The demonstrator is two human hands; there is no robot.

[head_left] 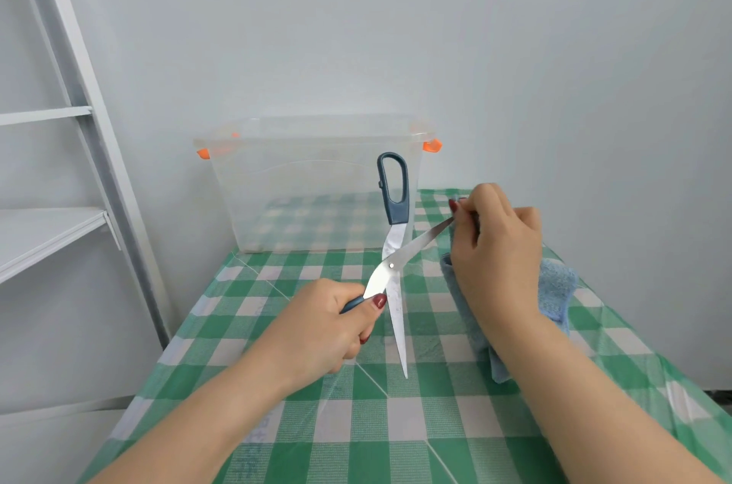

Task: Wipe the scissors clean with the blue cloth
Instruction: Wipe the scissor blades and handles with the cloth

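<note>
Before the clear bin [277, 186], left hand [321, 325] grips scissors [390, 265], right hand [495, 253] pinches cloth [556, 293].

The head view looks forward and down, close over the table [356, 424], toward the wall [396, 27].

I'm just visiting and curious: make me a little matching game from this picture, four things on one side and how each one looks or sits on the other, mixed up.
Things:
1. scissors
2. blue cloth
3. plastic box
4. tablecloth

States:
A. green and white checks
B. blades spread wide, one handle gripped by the left hand
C. clear, with orange clips
D. bunched under the right hand, pinched onto a blade tip

Pairs: 1-B, 2-D, 3-C, 4-A
</note>
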